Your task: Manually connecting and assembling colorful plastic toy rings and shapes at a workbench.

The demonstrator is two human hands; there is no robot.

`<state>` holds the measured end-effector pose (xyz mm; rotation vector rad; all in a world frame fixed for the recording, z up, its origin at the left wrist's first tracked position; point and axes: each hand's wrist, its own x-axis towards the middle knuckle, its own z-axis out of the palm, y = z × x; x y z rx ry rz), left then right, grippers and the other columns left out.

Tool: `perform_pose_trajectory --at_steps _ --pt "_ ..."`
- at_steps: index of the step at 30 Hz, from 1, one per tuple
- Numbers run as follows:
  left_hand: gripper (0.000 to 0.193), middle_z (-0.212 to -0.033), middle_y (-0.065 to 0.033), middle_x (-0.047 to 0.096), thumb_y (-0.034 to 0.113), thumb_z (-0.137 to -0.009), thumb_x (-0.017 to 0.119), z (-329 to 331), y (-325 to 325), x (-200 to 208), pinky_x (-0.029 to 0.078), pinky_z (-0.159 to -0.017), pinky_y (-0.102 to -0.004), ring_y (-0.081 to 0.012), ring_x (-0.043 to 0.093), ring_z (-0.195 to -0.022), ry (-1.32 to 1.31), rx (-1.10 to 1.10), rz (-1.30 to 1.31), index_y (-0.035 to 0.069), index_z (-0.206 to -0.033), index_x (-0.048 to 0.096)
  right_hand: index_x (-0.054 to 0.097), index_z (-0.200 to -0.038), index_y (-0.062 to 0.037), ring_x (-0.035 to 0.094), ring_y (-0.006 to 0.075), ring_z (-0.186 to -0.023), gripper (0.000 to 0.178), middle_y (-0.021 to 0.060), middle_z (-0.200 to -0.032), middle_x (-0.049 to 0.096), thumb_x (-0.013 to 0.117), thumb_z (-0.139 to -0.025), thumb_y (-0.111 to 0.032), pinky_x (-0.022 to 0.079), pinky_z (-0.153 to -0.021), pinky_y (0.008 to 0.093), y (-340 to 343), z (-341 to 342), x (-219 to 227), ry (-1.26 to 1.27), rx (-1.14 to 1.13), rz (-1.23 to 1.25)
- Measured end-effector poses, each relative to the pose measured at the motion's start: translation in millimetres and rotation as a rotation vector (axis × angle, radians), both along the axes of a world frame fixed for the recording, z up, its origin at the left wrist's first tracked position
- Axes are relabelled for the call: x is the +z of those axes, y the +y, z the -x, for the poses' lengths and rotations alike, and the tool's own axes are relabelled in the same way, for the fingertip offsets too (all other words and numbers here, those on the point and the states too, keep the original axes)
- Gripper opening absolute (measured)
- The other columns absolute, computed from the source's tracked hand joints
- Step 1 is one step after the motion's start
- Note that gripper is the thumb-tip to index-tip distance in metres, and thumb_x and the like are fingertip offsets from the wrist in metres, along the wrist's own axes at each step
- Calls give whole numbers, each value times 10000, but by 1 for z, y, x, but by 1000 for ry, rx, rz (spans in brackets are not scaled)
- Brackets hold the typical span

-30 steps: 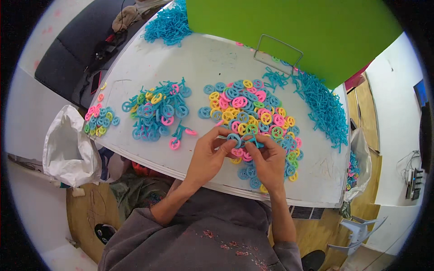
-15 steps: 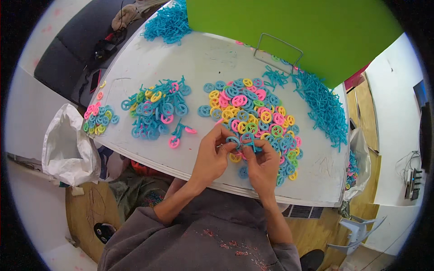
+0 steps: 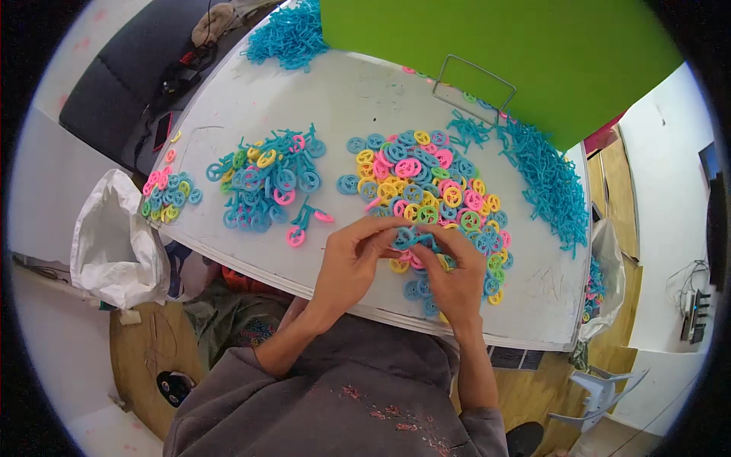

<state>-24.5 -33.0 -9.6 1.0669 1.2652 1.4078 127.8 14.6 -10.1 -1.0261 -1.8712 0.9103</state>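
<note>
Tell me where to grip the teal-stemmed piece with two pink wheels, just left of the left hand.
Best pinched, I'd judge, by the slim teal stem between its pink wheels, coming from the near side: white tabletop shows there, while a mixed-colour pile crowds its far side.

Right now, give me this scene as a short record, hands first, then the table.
Left hand: pinching small blue pieces
Right hand: on the same pieces, opposite side
Surface: white table
Beyond hands: heap of loose wheels, blue, pink, yellow, green
Left: pile of wheels with stems
Right: blue stick pile
Far side: green panel
</note>
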Motion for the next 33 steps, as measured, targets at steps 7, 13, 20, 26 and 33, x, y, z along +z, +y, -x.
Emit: perform_pose_trajectory --at_steps 7,13,20,26,33 --pt "225 -1000 -92 625 11 -917 518 -1 -2 8 564 -771 -283 -147 620 -896 -68 74 -19 -23 -1115 619 684 -937 16 588 60 -672 172 32 -765 672 723 -786 -56 468 -597 208 -9 3 -8 59 -131 107" --pt "226 -957 -81 630 -5 -909 527 -6 -2 0 546 -749 -261 -126 625 -848 -43 117 -55 -10 -1111 628 698 -879 13 551 36 -598 117 3 -660 642 714 -804 -75 434 -549 186 -12 7 -6 129 -182 184" --pt "224 -905 -83 631 -31 -883 538 -7 -2 -6 527 -661 -231 -130 643 -779 129 158 -76 11 -1071 651 611 -655 1 476 -1 -549 206 -36 -585 577 738 -786 -94 339 -470 187 -14 10 0 96 -237 216" --pt "199 -931 -86 626 -20 -913 489 0 1 -2 556 -703 -258 -150 649 -781 -30 94 13 -28 -1067 613 659 -761 5 525 37 -579 104 9 -630 622 748 -746 -47 394 -515 211 -7 10 6 32 -192 260" --pt "151 -1075 -108 586 18 -938 468 11 3 -11 546 -861 -366 -215 626 -950 -344 -95 60 -33 -1053 552 692 -940 -18 616 154 -771 266 91 -894 676 640 -711 107 476 -688 269 -2 4 -5 15 -34 -120"
